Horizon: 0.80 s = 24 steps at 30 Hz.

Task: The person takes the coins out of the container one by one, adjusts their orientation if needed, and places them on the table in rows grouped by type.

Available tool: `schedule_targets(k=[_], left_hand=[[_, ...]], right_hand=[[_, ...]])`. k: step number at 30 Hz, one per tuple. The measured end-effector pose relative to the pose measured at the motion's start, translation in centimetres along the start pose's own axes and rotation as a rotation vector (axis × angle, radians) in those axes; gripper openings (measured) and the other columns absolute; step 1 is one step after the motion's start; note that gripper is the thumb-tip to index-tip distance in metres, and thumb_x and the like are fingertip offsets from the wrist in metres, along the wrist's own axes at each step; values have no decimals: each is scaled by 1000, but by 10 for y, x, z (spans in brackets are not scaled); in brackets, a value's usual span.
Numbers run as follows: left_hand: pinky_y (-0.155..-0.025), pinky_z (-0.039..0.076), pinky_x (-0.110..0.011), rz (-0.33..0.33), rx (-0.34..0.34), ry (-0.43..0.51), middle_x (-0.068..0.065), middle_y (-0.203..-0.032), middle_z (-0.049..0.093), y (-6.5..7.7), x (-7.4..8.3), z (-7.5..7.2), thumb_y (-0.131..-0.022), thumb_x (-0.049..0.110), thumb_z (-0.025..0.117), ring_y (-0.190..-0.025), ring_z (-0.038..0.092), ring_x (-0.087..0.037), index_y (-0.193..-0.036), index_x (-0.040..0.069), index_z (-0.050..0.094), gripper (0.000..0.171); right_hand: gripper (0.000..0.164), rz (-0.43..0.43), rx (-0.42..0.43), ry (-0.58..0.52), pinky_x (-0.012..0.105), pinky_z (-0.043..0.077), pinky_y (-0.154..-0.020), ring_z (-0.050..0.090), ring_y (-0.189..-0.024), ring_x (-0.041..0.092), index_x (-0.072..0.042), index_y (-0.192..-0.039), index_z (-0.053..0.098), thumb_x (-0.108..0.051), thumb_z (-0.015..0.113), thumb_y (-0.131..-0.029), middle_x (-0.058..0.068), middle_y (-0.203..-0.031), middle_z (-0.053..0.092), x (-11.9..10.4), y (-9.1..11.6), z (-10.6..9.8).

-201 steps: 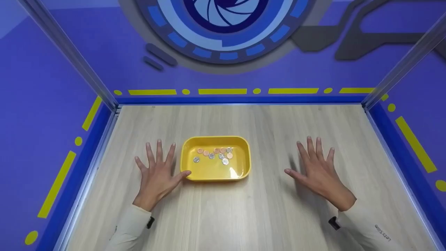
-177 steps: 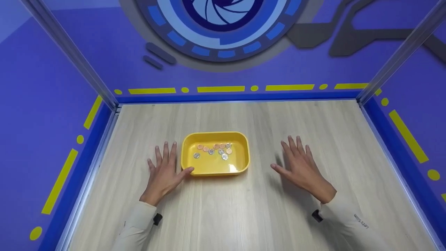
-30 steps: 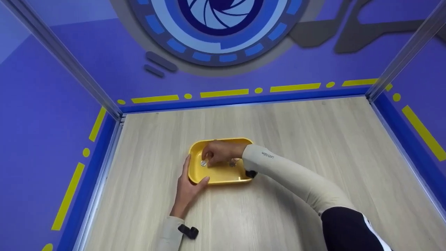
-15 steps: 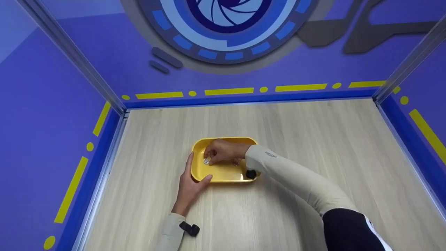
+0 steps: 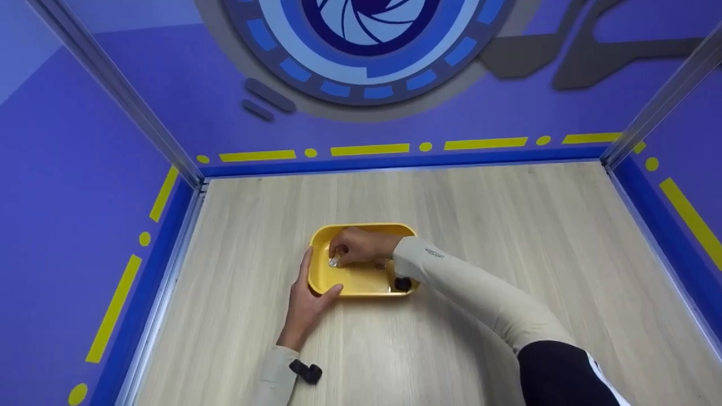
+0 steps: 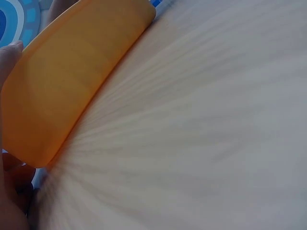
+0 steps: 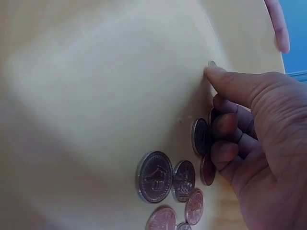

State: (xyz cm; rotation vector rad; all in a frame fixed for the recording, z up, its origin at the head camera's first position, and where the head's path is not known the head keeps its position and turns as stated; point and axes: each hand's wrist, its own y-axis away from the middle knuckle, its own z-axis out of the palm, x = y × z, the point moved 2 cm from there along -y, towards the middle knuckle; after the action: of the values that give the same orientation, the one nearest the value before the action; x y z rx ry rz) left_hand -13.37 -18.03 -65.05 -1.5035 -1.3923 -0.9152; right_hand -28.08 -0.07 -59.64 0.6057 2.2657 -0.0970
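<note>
A yellow tray with raised walls sits on the table, several coins in it. My left hand grips its left end, the thumb at the near rim and fingers along the left wall. In the left wrist view, the tray's outer wall lies between thumb and fingers. My right hand reaches inside, thumb and fingertips pinching a silver coin near the left end. Below its curled fingers, the right wrist view shows silver coins and copper-coloured coins on the tray floor. The hand and sleeve partly hide them in the head view.
A light wood table surrounds the tray. Blue-purple panels with yellow marks stand behind it and along both sides. The right forearm crosses the tray's right end.
Several seconds ago both hands were spread, the right one apart from the tray. Now the left grips the tray and the right is inside it. Over the last second little has moved.
</note>
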Motion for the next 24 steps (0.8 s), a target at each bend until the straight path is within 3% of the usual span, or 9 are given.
schedule_targets(k=[11, 17, 24], left_hand=[[-105, 51, -31, 4, -4, 22, -7, -162, 57, 0, 0, -1, -93, 36, 90, -131, 65, -21, -178, 28, 22, 109], [-106, 50, -38, 21, 8, 35, -11, -162, 57, 1, 2, -3, -93, 36, 90, -131, 64, -25, -177, 23, 24, 108], [-106, 50, -37, 23, 16, 10, -14, -158, 60, 1, -1, 0, -92, 37, 90, -128, 65, -24, -177, 21, 25, 109]], right_hand=[[19, 84, -24, 86, 25, 49, -76, 59, -82, 13, -6, -121, 79, -14, 80, -103, 1, -101, 73, -11, -6, 1], [16, 108, -59, 148, 24, 46, -72, 57, -79, 13, -5, -118, 76, -12, 78, -104, 1, -97, 68, -20, -11, 2], [13, 129, -55, 200, 23, 45, -71, 56, -79, 13, -8, -112, 73, -11, 81, -101, -1, -92, 65, -20, -11, 3]])
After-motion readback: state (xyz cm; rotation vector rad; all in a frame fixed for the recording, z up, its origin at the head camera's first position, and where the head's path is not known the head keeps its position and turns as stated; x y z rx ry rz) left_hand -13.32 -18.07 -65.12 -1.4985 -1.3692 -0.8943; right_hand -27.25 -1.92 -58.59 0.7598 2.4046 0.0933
